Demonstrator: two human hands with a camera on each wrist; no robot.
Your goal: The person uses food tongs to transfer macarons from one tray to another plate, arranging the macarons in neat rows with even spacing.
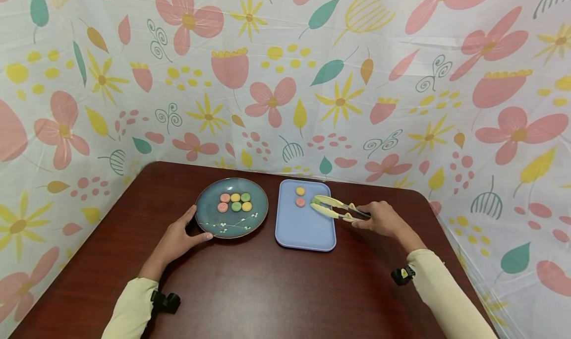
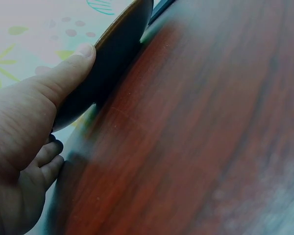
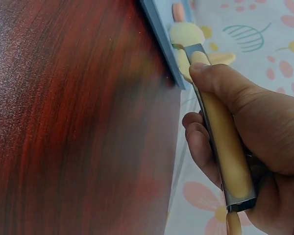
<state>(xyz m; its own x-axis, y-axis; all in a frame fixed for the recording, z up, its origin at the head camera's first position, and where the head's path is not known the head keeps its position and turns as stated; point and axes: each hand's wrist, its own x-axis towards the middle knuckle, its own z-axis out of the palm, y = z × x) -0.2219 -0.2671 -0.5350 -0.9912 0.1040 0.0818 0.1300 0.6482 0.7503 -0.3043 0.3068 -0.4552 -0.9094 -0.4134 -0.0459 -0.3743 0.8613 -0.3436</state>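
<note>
My left hand (image 1: 178,237) holds the near left edge of a blue-green round plate (image 1: 205,200), thumb on the rim in the left wrist view, some fingers bent below it. Pink, yellow and green macarons (image 1: 235,197) lie on it in two short rows. In my right hand (image 1: 381,220) is a pair of tongs (image 1: 336,214) with cream tips, gripped by the handles (image 3: 223,142). The tips sit over the right side of a light blue tray (image 1: 305,235), around a green macaron (image 1: 315,200). A yellow macaron (image 1: 301,191) and a pink macaron (image 1: 300,201) lie left of them.
Both dishes stand on a dark reddish-brown wooden table (image 1: 285,289), toward its far edge, with a narrow gap between them. Floral cloth (image 1: 285,106) hangs behind and along the sides. Each sleeved forearm carries a small black camera (image 1: 165,302) at the wrist.
</note>
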